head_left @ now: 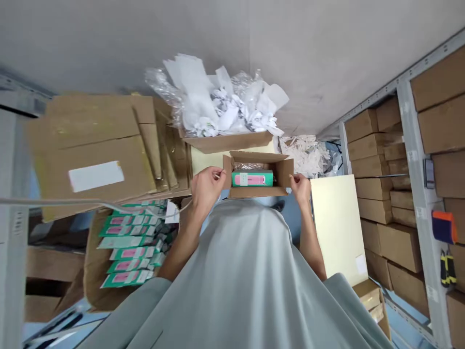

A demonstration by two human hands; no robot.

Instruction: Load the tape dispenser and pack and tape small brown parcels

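A small open cardboard box [257, 192] is in front of me, its flaps folded outward. Inside lies a green box with a pink picture and a white label [253, 178]. Behind it in the carton shows some clear bubble wrap [250, 166]. With thumb and fingers closed, my left hand [208, 186] grips the left flap of the cardboard box. At the other side my right hand [301, 188] pinches the edge of the right flap.
Behind stands a carton heaped with white wrapping paper [232, 104]. Flattened cardboard [98, 145] leans at left, above a large carton of green boxes [127, 252]. A pale yellow board [337, 223] is at right, beside shelves of brown boxes [399, 247]. A cable [90, 201] crosses the left.
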